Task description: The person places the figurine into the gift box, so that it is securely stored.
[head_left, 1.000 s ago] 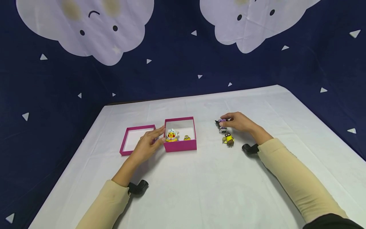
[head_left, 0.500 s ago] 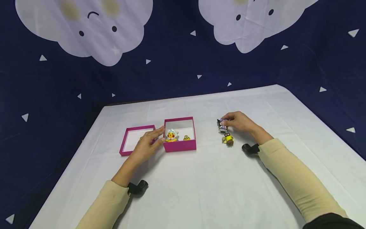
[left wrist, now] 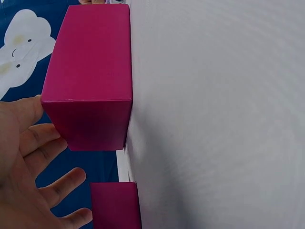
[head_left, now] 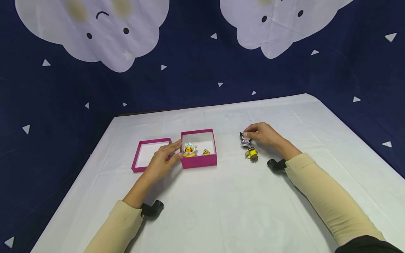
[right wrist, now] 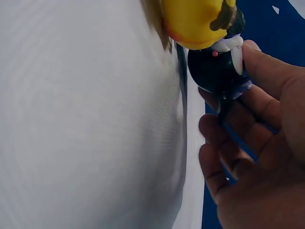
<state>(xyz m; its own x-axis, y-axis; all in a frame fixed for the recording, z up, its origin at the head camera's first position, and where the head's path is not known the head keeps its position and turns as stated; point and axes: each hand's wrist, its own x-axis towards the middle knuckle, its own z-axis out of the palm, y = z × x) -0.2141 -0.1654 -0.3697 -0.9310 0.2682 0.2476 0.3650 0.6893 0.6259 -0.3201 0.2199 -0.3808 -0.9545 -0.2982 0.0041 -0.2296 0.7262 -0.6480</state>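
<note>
My right hand [head_left: 265, 134] pinches a small black, white and lilac figurine [head_left: 245, 141] between thumb and fingers at the table's right. Close in front of it stands a yellow minion figurine [head_left: 252, 154]. In the right wrist view, the figurine's black round back [right wrist: 217, 71] shows between my fingers, partly behind the yellow toy [right wrist: 193, 24]. My left hand [head_left: 160, 161] touches the left side of an open magenta box [head_left: 200, 161], its fingers loosely spread. Inside the box are a Pikachu figurine [head_left: 189, 150] in a white hood and a small yellow minion [head_left: 206, 152].
The magenta box lid [head_left: 137, 157] lies inside-up left of the box, partly hidden by my left hand. A white cloth covers the table [head_left: 221, 207]. Behind it hangs a dark blue curtain [head_left: 190, 84] with clouds.
The figurine in my right hand has turned, so its lilac and white front now faces the head camera. My left hand and the box have stayed in place.
</note>
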